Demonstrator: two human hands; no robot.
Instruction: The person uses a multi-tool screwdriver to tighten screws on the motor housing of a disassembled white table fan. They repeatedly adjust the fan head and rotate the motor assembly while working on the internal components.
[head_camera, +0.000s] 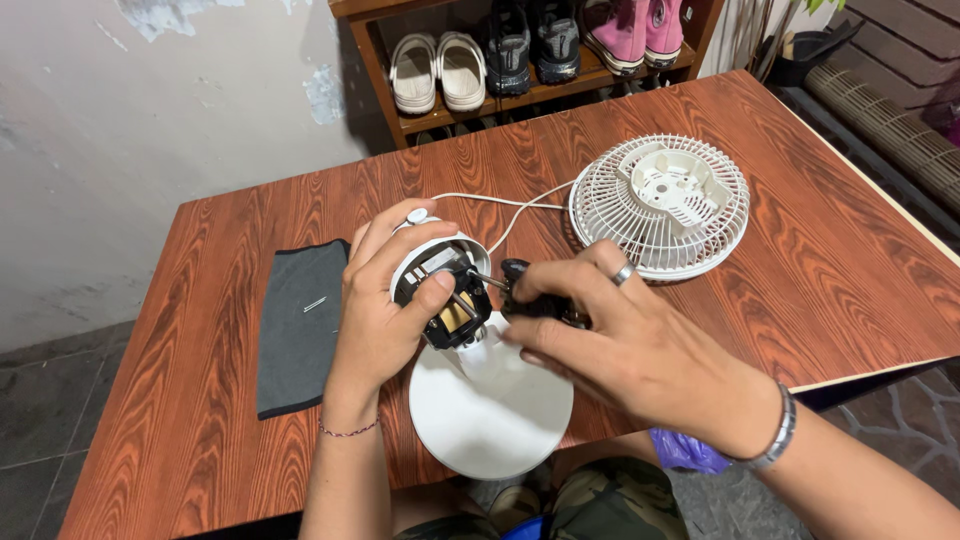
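Fingers of the left hand (385, 300) wrapped round the fan motor housing (440, 290), right hand (600, 325) pinching a screwdriver (515, 280) into it; grille (660, 205) already off, motor seemingly still mounted.

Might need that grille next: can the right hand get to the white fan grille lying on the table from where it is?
Probably yes: the fan grille lies just beyond the right hand with bare table between, but that hand is gripping a screwdriver.

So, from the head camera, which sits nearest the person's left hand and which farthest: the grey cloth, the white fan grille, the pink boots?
1. grey cloth, just left of the left hand.
2. white fan grille, across the table to the right.
3. pink boots, on the shelf beyond the table.
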